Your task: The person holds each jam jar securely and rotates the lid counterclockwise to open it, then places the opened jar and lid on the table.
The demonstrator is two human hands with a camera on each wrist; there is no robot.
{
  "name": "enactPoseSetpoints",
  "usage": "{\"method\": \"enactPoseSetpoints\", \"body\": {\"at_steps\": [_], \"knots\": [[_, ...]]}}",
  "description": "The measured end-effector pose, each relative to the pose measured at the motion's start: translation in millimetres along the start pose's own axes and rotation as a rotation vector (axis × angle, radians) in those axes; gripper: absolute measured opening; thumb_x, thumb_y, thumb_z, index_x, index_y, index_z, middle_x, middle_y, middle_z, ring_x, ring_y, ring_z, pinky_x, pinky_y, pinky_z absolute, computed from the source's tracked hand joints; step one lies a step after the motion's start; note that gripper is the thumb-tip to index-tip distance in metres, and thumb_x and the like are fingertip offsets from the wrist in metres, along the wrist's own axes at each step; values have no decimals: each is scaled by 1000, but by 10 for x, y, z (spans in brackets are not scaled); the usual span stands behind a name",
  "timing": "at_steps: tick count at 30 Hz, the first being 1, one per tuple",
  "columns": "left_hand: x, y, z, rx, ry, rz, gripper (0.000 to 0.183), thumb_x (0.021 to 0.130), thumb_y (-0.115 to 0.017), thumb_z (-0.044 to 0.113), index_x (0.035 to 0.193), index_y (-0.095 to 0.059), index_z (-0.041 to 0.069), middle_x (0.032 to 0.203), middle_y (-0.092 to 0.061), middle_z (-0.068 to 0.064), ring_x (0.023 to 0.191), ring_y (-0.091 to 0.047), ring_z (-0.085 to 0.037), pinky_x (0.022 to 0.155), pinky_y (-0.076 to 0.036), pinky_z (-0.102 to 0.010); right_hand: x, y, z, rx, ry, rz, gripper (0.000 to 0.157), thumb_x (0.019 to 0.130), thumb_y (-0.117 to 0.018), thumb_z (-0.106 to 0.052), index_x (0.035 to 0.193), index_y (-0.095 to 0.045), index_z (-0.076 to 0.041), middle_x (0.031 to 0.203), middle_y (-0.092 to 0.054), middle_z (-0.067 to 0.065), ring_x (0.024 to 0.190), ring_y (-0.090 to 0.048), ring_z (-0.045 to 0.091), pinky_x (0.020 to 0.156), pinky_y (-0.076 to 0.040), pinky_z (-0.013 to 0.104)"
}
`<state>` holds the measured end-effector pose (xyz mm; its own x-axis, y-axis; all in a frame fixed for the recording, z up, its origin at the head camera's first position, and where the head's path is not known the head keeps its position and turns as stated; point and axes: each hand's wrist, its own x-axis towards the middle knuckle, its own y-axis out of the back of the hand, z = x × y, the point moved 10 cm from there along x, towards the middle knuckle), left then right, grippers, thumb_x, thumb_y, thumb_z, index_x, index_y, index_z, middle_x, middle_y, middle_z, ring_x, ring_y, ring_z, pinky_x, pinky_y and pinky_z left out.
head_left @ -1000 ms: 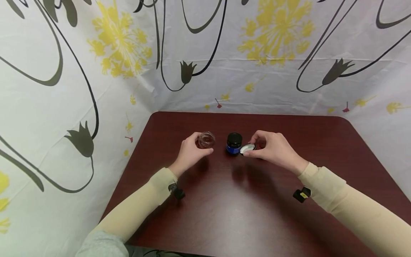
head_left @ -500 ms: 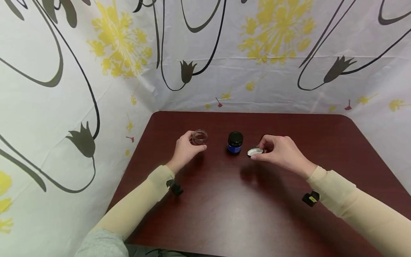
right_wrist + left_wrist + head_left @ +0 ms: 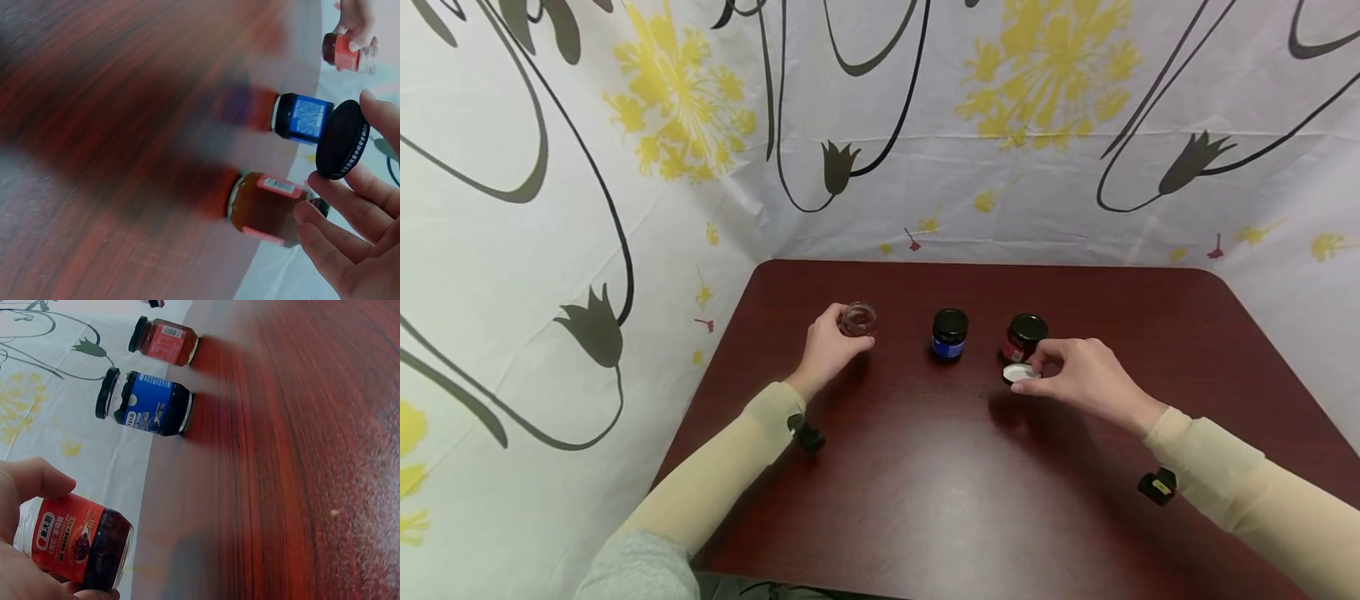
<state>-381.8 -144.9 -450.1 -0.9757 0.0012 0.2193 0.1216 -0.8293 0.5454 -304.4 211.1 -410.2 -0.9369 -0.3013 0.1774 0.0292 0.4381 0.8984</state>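
Note:
At the left of the table my left hand [image 3: 827,354] grips a small lidless glass jar [image 3: 858,321]. In the left wrist view this jar shows a red label [image 3: 67,537] and dark contents. Whether its base touches the table I cannot tell. My right hand [image 3: 1086,379] pinches a round jar lid [image 3: 1018,374] between thumb and fingers, its white inner side facing up; the right wrist view shows its black outer face [image 3: 339,140]. Just behind the lid stands a capped jar with a red label [image 3: 1025,329]. A capped jar with a blue label [image 3: 949,335] stands between the hands.
All this is on a dark red-brown table [image 3: 910,467] with rounded far corners. A white cloth [image 3: 895,200] with grey and yellow flower prints hangs behind and to the left. Dark cameras [image 3: 1157,486] sit on both wrists.
My right hand has moved right and nearer with the lid, uncovering the red-labelled jar behind it. My left hand has carried the lidless jar slightly left.

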Motion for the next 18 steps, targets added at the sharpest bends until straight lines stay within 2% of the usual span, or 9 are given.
{"method": "enactPoseSetpoints", "body": {"at_steps": [11, 18], "knots": [[77, 4, -116, -26, 5, 4, 48, 64, -79, 31, 104, -53, 22, 95, -59, 9, 84, -56, -8, 71, -47, -34, -68, -10, 228, -59, -11, 19, 35, 60, -69, -66, 66, -55, -34, 52, -49, -13, 48, -40, 9, 46, -33, 27], [126, 2, -212, -10, 38, 2, 48, 64, -79, 34, 103, -53, 25, 96, -58, 11, 86, -55, -6, 72, -47, -33, -107, -14, 446, -104, -8, 16, 36, 62, -70, -63, 68, -56, -30, 57, -52, -15, 49, -44, 10, 46, -35, 28]]}}
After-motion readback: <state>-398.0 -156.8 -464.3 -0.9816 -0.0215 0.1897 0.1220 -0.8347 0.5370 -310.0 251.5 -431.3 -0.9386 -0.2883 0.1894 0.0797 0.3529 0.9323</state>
